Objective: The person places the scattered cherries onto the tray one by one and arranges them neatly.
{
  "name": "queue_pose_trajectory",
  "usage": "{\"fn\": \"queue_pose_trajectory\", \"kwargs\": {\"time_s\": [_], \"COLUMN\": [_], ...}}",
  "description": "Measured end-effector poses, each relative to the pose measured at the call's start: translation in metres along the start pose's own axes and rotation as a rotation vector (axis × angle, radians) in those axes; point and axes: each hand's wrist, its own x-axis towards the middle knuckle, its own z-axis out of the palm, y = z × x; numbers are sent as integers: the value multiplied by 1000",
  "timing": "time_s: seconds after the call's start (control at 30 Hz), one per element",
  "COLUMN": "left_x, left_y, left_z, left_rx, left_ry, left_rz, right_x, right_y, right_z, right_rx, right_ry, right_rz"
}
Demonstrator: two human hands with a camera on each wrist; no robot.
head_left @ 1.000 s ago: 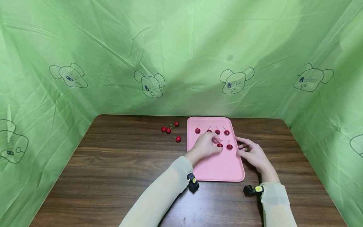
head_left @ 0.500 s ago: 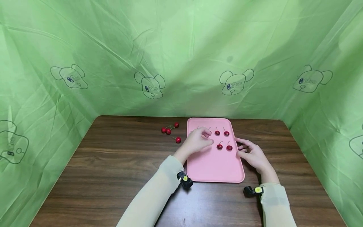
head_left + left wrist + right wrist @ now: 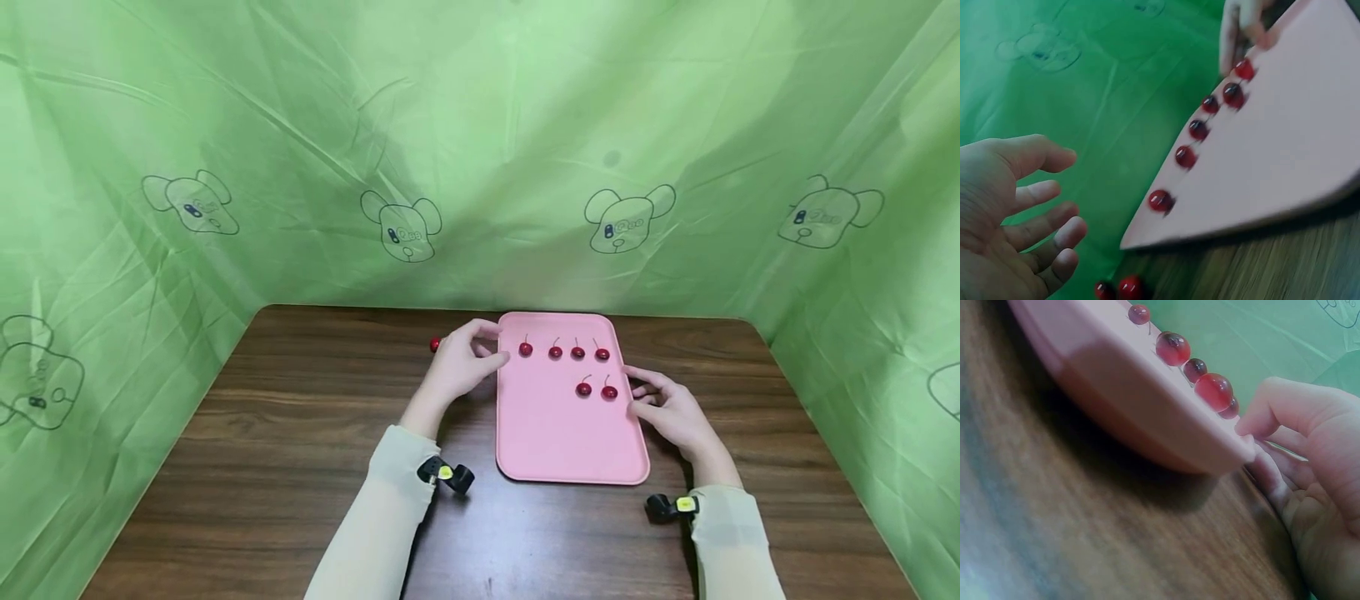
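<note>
On the wooden table [image 3: 300, 467] lies a pink tray [image 3: 562, 442] bearing several red cherries with stems. A back row includes the cherry [image 3: 526, 349] at the tray's left; two more, one of them a cherry [image 3: 583, 389], sit nearer its middle. My left hand [image 3: 459, 362] is beside the tray's left edge, over the loose cherries. Its fingers are spread and hold nothing in the left wrist view. My right hand [image 3: 675, 417] holds the tray's right rim; in the right wrist view the thumb [image 3: 1254, 419] is on the rim and fingers are outside it.
Loose cherries [image 3: 1130, 287] lie on the table left of the tray; in the head view the left hand covers most of them, with one cherry [image 3: 435, 343] showing. A green cloth [image 3: 480, 167] with bear drawings stands around the table's back and sides.
My left hand has drawn away from a cherry in the tray's middle and moved left past the tray's edge, over the loose cherries. The right hand has stayed at the rim.
</note>
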Motion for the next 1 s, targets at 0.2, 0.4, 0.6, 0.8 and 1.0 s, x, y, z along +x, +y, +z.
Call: {"fn": "queue_pose_trajectory", "kwargs": {"time_s": [0.2,0.4,0.6,0.8,1.0], "left_x": [-11,-20,-24,-25,-25], "left_y": [-17,-39,-51,-54,-54], "left_z": [-21,-33,-33,-24,-14], "left_rx": [-32,-17,-7,9,25], "left_ry": [83,159,168,102,94], "left_rz": [-24,-31,-57,-108,-118], "right_x": [-2,-2,2,0,-2], "right_y": [2,2,1,-1,-1], "right_z": [0,0,1,1,-2], "right_rx": [-18,-26,-29,-52,-41], "right_ry": [5,5,-5,-11,-17], "right_rz": [20,19,2,4,-9]}}
